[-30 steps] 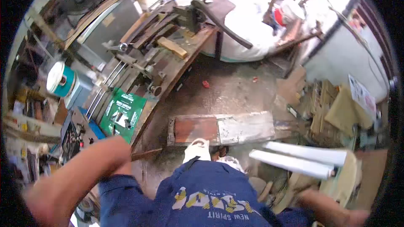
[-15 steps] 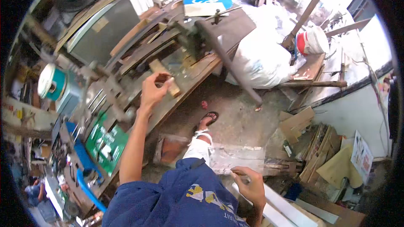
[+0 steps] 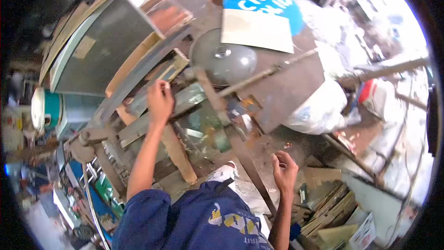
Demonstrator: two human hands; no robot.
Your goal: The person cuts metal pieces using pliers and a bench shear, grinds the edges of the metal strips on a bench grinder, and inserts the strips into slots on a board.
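My left hand (image 3: 160,105) is raised over the cluttered metal bench, its fingers drawn together. Something pale shows at its fingertips, too small to name. Close by lie a wooden plank (image 3: 178,155) and a slotted metal frame (image 3: 175,68). My right hand (image 3: 285,170) hangs in front of my body at the right, fingers curled in towards the thumb; whatever they may hold is hidden. Between the hands a long dark metal lever (image 3: 245,162) slopes down across the view, touching neither hand as far as I can see.
Ahead are a grey domed disc (image 3: 210,62), a cream board (image 3: 254,32) and a blue round sign (image 3: 284,7). A white sack (image 3: 319,111) bulges at the right. Wood scraps (image 3: 330,208) lie on the floor at lower right. A teal-and-white bucket (image 3: 48,109) stands left.
I have moved forward, so the bench, lever and blue sign appear closer. My right hand has risen from beside my waist. My left hand now appears farther along the bench.
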